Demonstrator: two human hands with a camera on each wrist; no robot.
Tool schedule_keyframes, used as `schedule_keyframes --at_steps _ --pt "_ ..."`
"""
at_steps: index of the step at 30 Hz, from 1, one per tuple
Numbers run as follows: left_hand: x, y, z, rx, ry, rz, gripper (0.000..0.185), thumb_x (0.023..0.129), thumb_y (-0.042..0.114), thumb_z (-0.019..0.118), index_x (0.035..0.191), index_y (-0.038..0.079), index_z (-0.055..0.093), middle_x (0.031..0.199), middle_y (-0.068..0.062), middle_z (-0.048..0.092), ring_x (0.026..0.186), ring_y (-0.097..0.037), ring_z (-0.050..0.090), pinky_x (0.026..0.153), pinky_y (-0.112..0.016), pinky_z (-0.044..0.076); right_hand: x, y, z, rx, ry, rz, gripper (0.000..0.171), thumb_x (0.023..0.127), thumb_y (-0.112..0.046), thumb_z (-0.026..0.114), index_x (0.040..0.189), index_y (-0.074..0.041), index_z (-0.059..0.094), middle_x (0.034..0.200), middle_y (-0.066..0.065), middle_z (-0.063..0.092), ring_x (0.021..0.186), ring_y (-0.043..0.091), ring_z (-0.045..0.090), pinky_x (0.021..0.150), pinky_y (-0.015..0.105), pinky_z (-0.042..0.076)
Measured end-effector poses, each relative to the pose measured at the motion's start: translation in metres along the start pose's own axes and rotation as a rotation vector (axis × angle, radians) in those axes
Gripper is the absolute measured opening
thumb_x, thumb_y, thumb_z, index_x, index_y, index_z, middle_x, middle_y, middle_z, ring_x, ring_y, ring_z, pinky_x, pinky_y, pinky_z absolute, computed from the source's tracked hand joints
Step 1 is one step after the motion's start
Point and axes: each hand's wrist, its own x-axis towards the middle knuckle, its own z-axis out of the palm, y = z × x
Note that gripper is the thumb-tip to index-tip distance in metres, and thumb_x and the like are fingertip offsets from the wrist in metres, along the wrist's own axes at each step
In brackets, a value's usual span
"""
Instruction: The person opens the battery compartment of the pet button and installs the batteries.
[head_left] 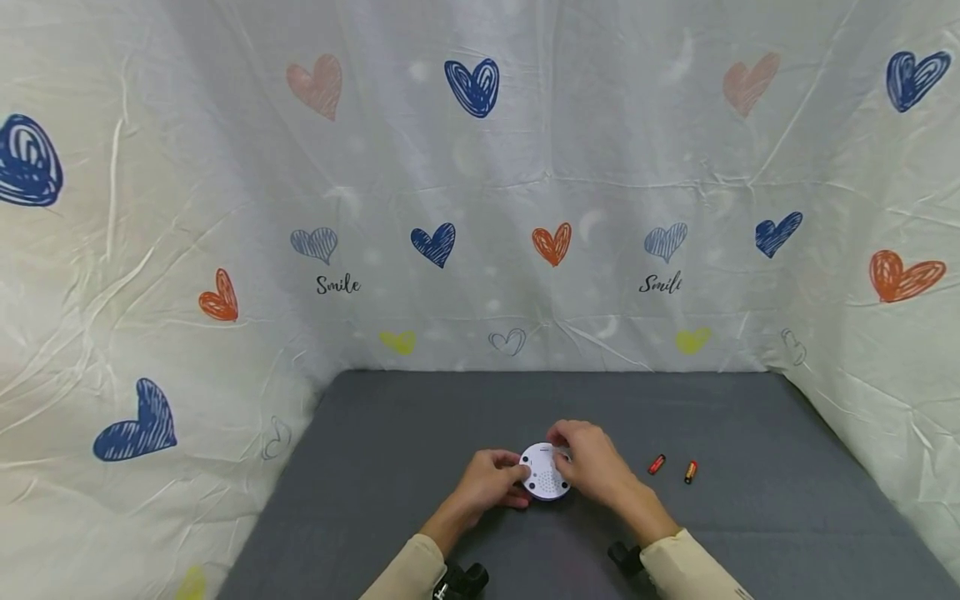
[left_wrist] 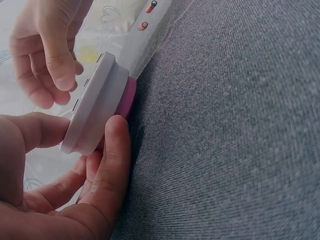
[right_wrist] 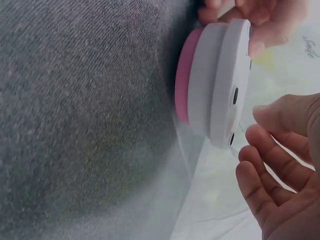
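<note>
Left hand (head_left: 487, 482) grasps pink-based round white plastic device (head_left: 546, 483), fingers (left_wrist: 116, 142) pinching edge; right hand (head_left: 596, 467) just beside, fingers loosely bent, released, holding nothing.

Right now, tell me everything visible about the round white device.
The round white device looks plastic, with a wider rim, pink base, and dark spots and tiny dots on its upward face. It is low over the grey cloth, contact unclear, edge gripped by the left hand; the right hand close but apart.
</note>
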Motion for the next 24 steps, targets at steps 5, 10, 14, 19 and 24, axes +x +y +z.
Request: schedule_keyframes --at_steps 5,10,14,19,24 --pt "-0.0009 0.0012 0.0001 0.002 -0.006 0.005 0.040 0.104 0.009 0.071 0.136 -0.013 0.063 0.106 -0.018 0.076 0.079 -0.023 0.080 0.070 -0.037 0.072 0.0028 -0.0025 0.0045 -0.012 -0.033 -0.046 0.022 0.089 -0.002 0.084 0.108 -0.009 0.076 0.101 0.002 0.076 0.097 0.021 0.070 0.083 0.044 0.064" --pt "-0.0012 0.0025 0.0007 -0.004 -0.003 0.002 0.040 0.103 0.008 0.071 0.135 -0.014 0.062 0.107 -0.019 0.076 0.080 -0.023 0.080 0.071 -0.037 0.072 0.0045 -0.0034 0.0075 -0.028 -0.034 -0.083 0.022 0.089 -0.003 0.084 0.108 -0.009 0.075 0.102 0.003 0.077 0.097 0.022 0.069 0.081 0.044 0.063" --pt "-0.0003 0.0022 0.0012 -0.007 0.006 0.003 0.039 0.103 0.007 0.071 0.134 -0.014 0.062 0.105 -0.019 0.076 0.080 -0.025 0.080 0.070 -0.037 0.072 0.0060 -0.0046 0.0081 -0.027 -0.051 -0.084 0.022 0.089 -0.004 0.084 0.108 -0.009 0.075 0.103 0.003 0.077 0.096 0.022 0.068 0.080 0.043 0.062" --pt "0.0014 0.0008 0.0008 -0.002 0.005 -0.001 0.034 0.103 0.006 0.071 0.130 -0.014 0.063 0.104 -0.019 0.076 0.080 -0.024 0.080 0.070 -0.037 0.072 0.0076 -0.0067 0.0080 -0.027 -0.069 -0.077 0.022 0.089 -0.005 0.085 0.108 -0.009 0.075 0.102 0.004 0.077 0.095 0.022 0.067 0.079 0.043 0.062" --pt "0.0010 0.0009 0.0010 -0.010 0.000 -0.008 0.030 0.103 0.005 0.070 0.126 -0.014 0.064 0.102 -0.019 0.076 0.078 -0.021 0.079 0.069 -0.035 0.072 0.0090 -0.0079 0.0091 -0.035 -0.088 -0.085 0.022 0.089 -0.006 0.086 0.107 -0.008 0.074 0.102 0.004 0.076 0.096 0.023 0.067 0.081 0.044 0.062"
